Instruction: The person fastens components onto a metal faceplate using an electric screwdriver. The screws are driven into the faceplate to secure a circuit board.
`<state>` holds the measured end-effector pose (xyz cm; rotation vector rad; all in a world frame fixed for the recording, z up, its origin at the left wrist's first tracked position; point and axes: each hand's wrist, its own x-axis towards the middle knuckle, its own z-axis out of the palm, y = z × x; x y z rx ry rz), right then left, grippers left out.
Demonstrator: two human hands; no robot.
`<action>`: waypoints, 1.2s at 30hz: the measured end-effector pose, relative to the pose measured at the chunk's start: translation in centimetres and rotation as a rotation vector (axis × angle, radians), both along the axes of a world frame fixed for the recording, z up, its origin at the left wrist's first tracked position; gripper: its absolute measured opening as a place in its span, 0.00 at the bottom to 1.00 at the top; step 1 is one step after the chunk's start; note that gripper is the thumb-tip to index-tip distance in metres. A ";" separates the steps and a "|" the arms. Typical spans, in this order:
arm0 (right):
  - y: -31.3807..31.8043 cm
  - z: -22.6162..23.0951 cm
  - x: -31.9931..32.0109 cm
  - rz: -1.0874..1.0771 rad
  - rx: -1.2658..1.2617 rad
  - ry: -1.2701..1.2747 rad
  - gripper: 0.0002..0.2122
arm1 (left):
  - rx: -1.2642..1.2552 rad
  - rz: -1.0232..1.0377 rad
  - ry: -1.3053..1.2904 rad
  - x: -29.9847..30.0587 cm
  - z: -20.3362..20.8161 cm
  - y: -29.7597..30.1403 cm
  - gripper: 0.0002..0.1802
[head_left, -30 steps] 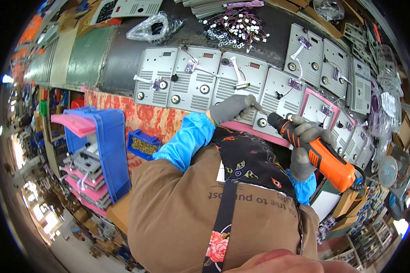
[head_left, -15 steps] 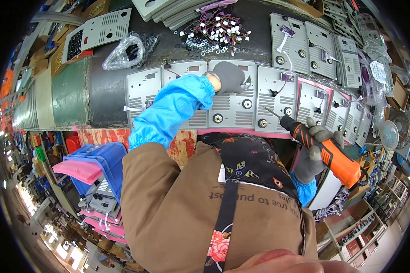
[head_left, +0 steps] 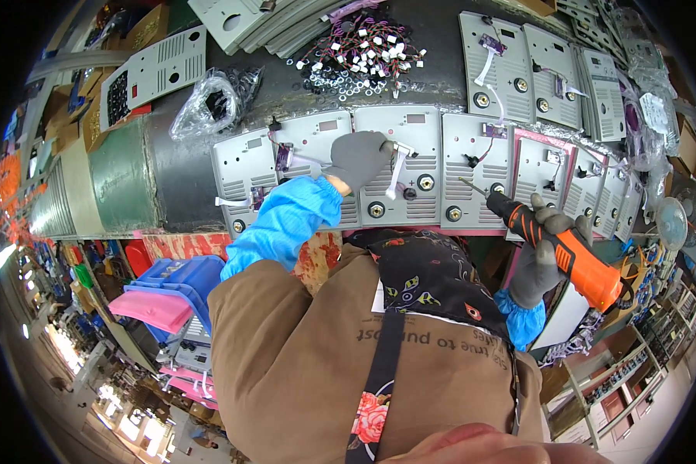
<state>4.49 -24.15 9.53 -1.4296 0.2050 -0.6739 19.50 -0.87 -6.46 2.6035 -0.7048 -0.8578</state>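
Observation:
In a grey glove, my left hand (head_left: 358,161) is closed over a light grey metal panel (head_left: 387,199) in the row before me. Its fingertips pinch the edge of a small circuit board (head_left: 403,150) with a white flat cable (head_left: 396,176) hanging from it. My right hand (head_left: 545,259), also gloved in grey, grips an orange and black power screwdriver (head_left: 576,267). Its thin bit points left over the neighbouring panel (head_left: 472,213), which carries a purple circuit board (head_left: 493,131) and brass-coloured terminals. To the left, another panel (head_left: 317,127) has its purple board (head_left: 284,156) lying on it.
Behind the row lie a heap of wires with white connectors (head_left: 375,46) and scattered washers (head_left: 340,83). More panels (head_left: 510,93) stand at the back right, and a stack (head_left: 263,23) at the back. A plastic bag (head_left: 209,104) lies back left; a blue bin (head_left: 174,282) stands below the table edge.
My left hand has moved left and nearer to me; a small board with a white cable now shows at its fingertips. The right hand still holds the screwdriver, nearly unmoved.

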 end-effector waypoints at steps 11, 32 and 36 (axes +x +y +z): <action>0.2 -1.2 2.5 -0.024 0.040 0.026 0.28 | -0.271 -0.457 -0.398 0.7 -2.4 1.0 0.24; 0.9 -5.9 12.2 0.113 -0.207 0.186 0.25 | -0.531 0.263 -0.109 3.2 -4.9 -4.1 0.13; 1.0 -6.7 12.6 0.152 -0.117 0.134 0.25 | -0.572 0.262 -0.129 3.2 -5.3 -4.2 0.13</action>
